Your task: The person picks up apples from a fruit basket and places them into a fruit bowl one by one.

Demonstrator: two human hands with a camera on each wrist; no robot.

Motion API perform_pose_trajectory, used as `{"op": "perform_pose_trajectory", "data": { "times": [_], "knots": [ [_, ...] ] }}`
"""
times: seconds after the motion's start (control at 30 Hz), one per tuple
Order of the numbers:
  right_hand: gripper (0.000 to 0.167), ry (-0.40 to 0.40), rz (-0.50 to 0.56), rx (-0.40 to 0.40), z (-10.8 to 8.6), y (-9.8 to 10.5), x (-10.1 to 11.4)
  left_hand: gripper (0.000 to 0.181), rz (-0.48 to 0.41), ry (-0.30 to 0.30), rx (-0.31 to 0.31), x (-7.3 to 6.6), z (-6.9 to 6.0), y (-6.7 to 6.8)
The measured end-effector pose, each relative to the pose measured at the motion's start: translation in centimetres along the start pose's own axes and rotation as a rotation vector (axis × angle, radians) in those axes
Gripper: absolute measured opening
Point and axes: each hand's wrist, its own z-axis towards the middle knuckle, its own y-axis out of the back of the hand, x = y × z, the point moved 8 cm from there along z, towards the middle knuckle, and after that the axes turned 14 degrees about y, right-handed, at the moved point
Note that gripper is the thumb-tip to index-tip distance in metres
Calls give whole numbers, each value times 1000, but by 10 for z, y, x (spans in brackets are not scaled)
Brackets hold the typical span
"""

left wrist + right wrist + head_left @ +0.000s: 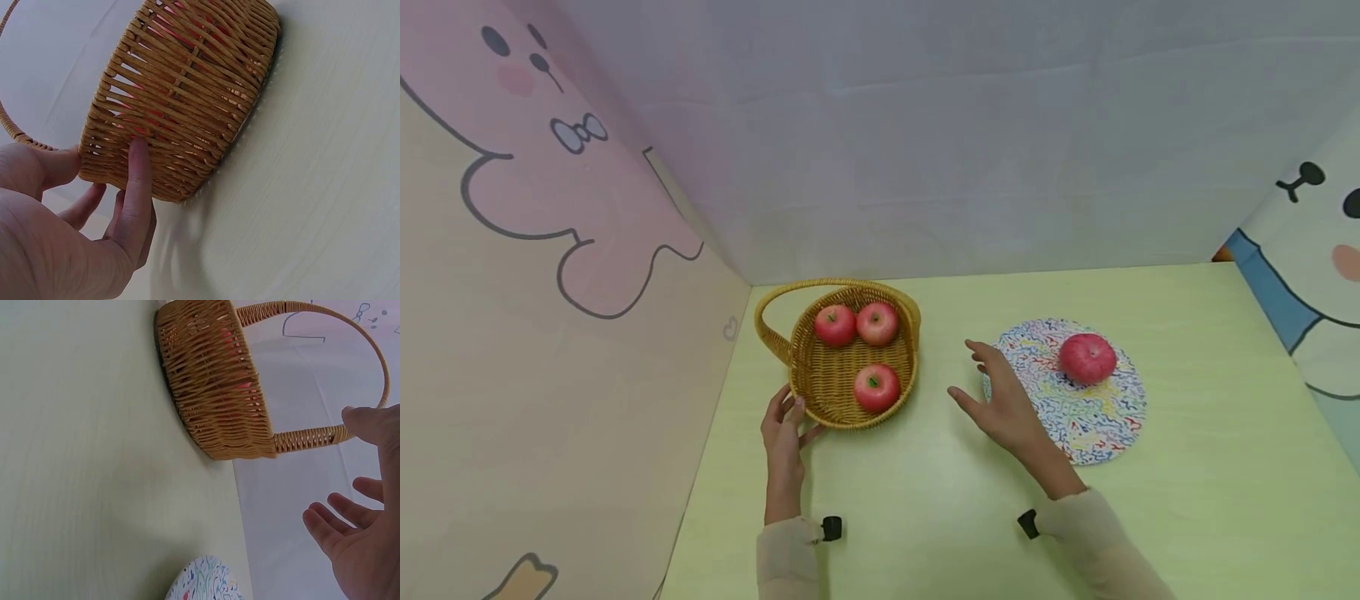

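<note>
Steady the basket [823,379] from its near-left side, base flat on the surface [910,508]; probably best with light pressure, so as not to tip the wicker or set the apples rolling. At that side, the left hand [784,429]: thumb at the rim, forefinger laid against the outer wall, wicker lightly clamped between. Inside the basket, left to right: a first apple [835,325] on the far side, a second apple [877,323] touching it or nearly so, a third apple [876,388] at the near right. Above them, the arched handle [835,282], best given a wide berth by any reaching arm.

Farther right, partly over the left edge of the round patterned mat [1037,425], the right hand [1003,408]: thumb and fingers spread well apart, holding nothing, well clear of the basket in the head view. For a sure grasp from this pose, better to bring thumb and fingers down on opposite sides, then squeeze gently. At far right, on the mat, untouched: a single red fruit [1087,359], probably an apple.
</note>
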Motion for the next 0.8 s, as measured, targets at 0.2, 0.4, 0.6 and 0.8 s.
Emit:
{"op": "perform_pose_trajectory", "data": {
  "times": [0.2, 0.4, 0.6, 0.8],
  "knots": [
    [74, 10, 8, 34, 3, -19, 8, 47, 0, -5, -5, 1, 0, 1],
    [74, 60, 24, 71, 7, -36, 16, 46, -4, 5, -11, 3, -1, 2],
    [73, 168, 8, 100, 13, -50, 29, 47, -1, -5, 1, 5, -2, 2],
    [74, 232, 13, 127, 25, -59, 40, 47, -7, -15, 10, 3, 1, 1]
  ]
}}
